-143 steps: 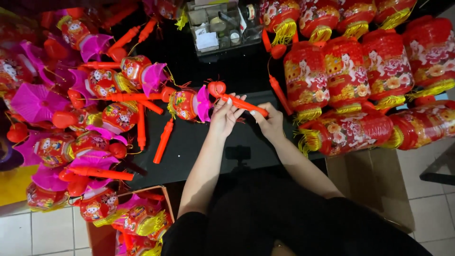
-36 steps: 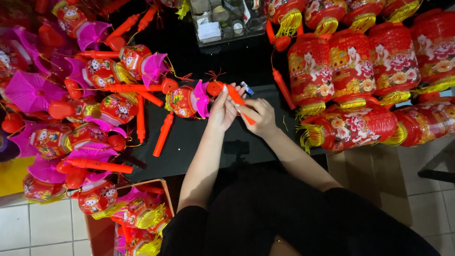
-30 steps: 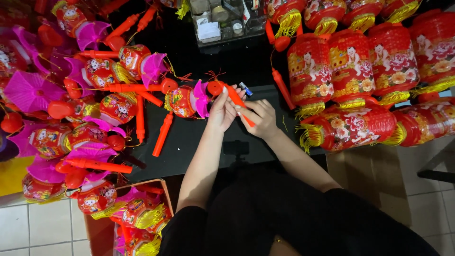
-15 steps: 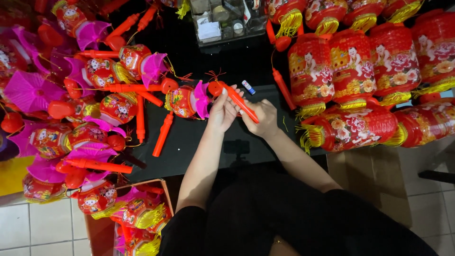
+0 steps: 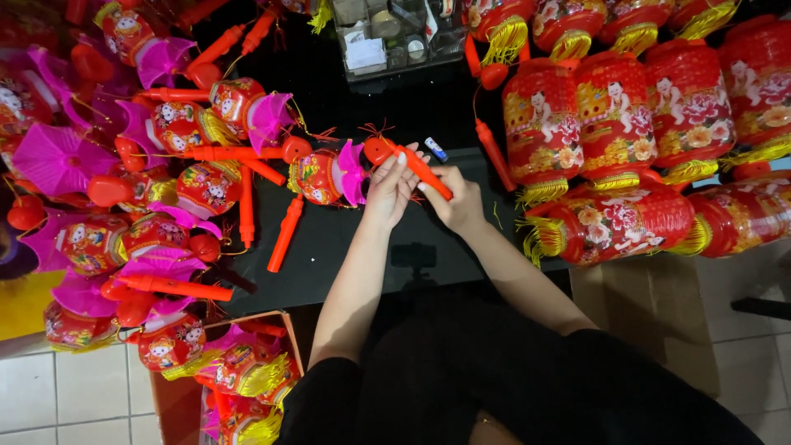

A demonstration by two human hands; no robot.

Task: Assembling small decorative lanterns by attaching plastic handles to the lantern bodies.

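Note:
Both my hands grip one red plastic lantern handle (image 5: 416, 163) over the black table (image 5: 329, 247). My left hand (image 5: 389, 189) holds its upper end near the round red knob, and my right hand (image 5: 453, 198) holds its lower end. A small red lantern with a pink fan-shaped top (image 5: 325, 175) hangs from the knob end, just left of my left hand. A small white and blue battery (image 5: 437, 149) lies on the table just beyond my right hand.
Several small red and pink lanterns with red handles (image 5: 165, 165) crowd the table's left side. Large red lanterns with gold tassels (image 5: 626, 132) are stacked at the right. A cardboard box of lanterns (image 5: 222, 371) stands on the tiled floor. A clear box of small parts (image 5: 387, 37) sits at the back.
My hands stay on the red handle, which has tilted slightly. The small battery beyond my right hand has come more into view.

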